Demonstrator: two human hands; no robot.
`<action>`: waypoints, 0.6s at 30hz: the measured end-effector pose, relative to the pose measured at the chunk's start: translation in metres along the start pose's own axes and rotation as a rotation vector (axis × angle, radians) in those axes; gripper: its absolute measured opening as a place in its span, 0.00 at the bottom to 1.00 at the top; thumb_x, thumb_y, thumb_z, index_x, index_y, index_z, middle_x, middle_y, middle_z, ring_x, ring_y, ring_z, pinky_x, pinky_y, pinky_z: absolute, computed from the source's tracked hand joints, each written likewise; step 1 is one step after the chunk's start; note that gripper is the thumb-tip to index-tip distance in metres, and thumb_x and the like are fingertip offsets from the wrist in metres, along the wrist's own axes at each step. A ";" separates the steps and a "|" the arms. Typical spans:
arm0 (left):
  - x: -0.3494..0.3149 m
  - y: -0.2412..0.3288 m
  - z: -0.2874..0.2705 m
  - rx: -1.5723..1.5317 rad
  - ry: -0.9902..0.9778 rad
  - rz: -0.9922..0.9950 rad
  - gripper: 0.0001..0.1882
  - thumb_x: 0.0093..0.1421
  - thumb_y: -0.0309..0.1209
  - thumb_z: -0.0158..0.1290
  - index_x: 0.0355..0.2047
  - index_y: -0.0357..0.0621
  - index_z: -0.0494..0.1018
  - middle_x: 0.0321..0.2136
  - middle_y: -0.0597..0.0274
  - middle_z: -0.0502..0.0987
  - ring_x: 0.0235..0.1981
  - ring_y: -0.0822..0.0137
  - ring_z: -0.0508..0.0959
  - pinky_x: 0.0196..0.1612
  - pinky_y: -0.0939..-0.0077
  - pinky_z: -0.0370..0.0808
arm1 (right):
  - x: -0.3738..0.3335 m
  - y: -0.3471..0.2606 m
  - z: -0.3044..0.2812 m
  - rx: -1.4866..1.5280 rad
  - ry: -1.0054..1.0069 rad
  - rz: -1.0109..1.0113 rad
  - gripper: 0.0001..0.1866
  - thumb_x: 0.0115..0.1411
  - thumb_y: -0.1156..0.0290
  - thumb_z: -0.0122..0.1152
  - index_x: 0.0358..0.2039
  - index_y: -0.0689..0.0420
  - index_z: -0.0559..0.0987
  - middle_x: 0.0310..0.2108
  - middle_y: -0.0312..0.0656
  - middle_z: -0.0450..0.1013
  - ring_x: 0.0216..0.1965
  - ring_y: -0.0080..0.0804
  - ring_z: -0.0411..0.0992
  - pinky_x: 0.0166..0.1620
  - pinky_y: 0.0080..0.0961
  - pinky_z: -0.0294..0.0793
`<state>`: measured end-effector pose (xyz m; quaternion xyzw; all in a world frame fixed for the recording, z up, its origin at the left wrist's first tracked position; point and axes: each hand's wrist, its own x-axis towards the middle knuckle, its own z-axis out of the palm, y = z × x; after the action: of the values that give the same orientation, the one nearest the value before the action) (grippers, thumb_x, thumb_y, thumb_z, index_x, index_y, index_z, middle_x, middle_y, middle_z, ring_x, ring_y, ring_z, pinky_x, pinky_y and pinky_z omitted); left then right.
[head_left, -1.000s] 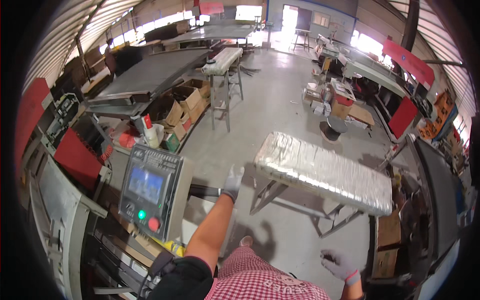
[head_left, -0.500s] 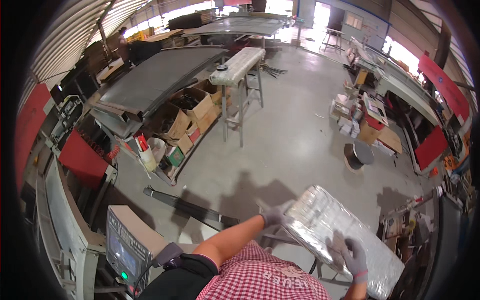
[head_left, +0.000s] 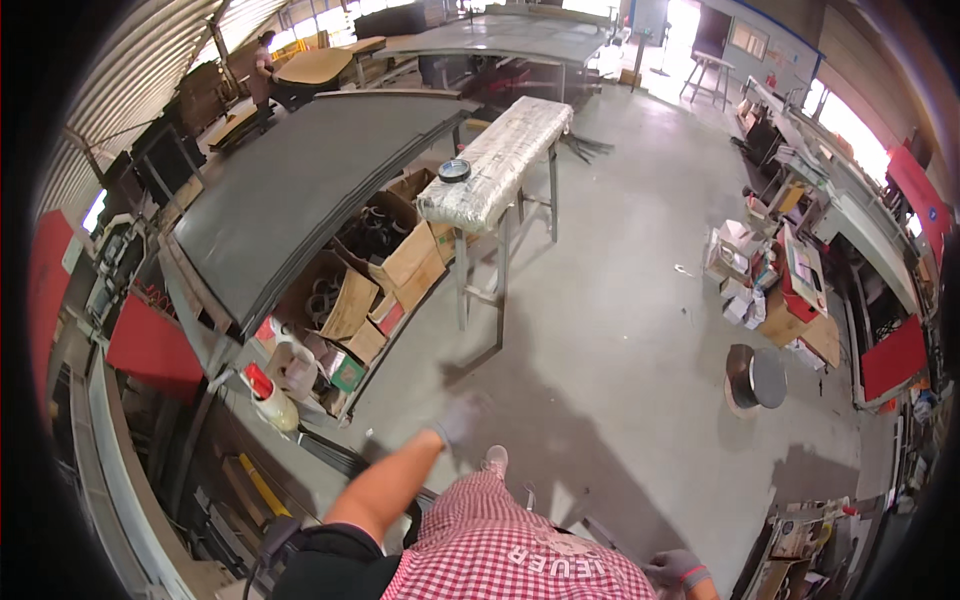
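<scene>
My left hand, in a grey glove, is held out over the floor in front of me. Motion smears its fingers, and no object shows in it. Low at the right edge of my checked apron is my right hand, also gloved in grey. Its back shows, the fingers are partly hidden, and nothing can be seen in it. Ahead, apart from both hands, stands a narrow bench wrapped in clear film on metal legs. A dark roll of tape lies on its near end.
Left of the bench is a large dark-topped table, with cardboard boxes of parts beneath. A white tub with red-handled tools stands at its near corner. A spool rests on the floor at right. Another person stands far left.
Both hands have come off the film-wrapped bench surface at lower right, which is out of view now. My view has moved forward, nearer the dark-topped table and the other wrapped bench.
</scene>
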<state>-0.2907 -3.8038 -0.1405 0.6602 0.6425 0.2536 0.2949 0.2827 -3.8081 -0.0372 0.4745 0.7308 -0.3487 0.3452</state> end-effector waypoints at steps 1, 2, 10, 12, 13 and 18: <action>-0.011 -0.113 -0.007 0.346 0.247 -0.058 0.19 0.63 0.36 0.47 0.51 0.37 0.70 0.50 0.48 0.73 0.52 0.54 0.72 0.56 0.66 0.67 | 0.022 -0.004 -0.020 0.013 -0.130 0.014 0.27 0.54 0.44 0.59 0.43 0.53 0.80 0.40 0.46 0.78 0.42 0.43 0.76 0.47 0.35 0.73; 0.029 -0.087 -0.047 0.053 0.241 -0.279 0.22 0.63 0.39 0.48 0.52 0.36 0.69 0.52 0.46 0.71 0.54 0.53 0.70 0.57 0.66 0.65 | 0.035 0.003 -0.015 0.117 -0.261 0.141 0.25 0.56 0.46 0.58 0.44 0.53 0.80 0.41 0.46 0.78 0.43 0.40 0.76 0.48 0.33 0.72; 0.230 -0.113 -0.286 -0.045 0.802 -0.304 0.33 0.57 0.42 0.55 0.57 0.33 0.62 0.55 0.40 0.66 0.59 0.48 0.64 0.62 0.65 0.60 | 0.165 -0.114 -0.237 0.814 0.010 -0.020 0.33 0.53 0.58 0.68 0.54 0.65 0.70 0.48 0.49 0.74 0.49 0.34 0.72 0.51 0.30 0.72; 0.280 -0.116 -0.315 0.070 0.774 -0.248 0.33 0.54 0.34 0.58 0.59 0.39 0.62 0.57 0.48 0.63 0.59 0.57 0.63 0.61 0.68 0.60 | 0.231 -0.146 -0.302 0.812 0.148 -0.283 0.32 0.55 0.63 0.66 0.57 0.64 0.67 0.51 0.50 0.71 0.52 0.33 0.69 0.52 0.28 0.71; 0.296 -0.126 -0.320 0.074 0.777 -0.260 0.33 0.54 0.34 0.58 0.59 0.39 0.62 0.57 0.48 0.63 0.59 0.57 0.63 0.61 0.68 0.60 | 0.262 -0.168 -0.337 0.926 0.088 -0.327 0.32 0.56 0.66 0.64 0.59 0.64 0.64 0.53 0.50 0.68 0.52 0.34 0.69 0.55 0.29 0.69; 0.335 -0.185 -0.336 0.120 0.741 -0.352 0.38 0.41 0.34 0.67 0.53 0.42 0.65 0.53 0.50 0.65 0.53 0.57 0.68 0.55 0.68 0.66 | 0.393 -0.322 -0.495 1.048 -0.272 -0.645 0.40 0.59 0.61 0.61 0.65 0.65 0.53 0.58 0.55 0.63 0.58 0.40 0.64 0.58 0.30 0.65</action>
<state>-0.6443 -3.4486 -0.0531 0.4204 0.8219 0.3818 0.0436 -0.2260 -3.3145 -0.0506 0.2878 0.5188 -0.8043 0.0343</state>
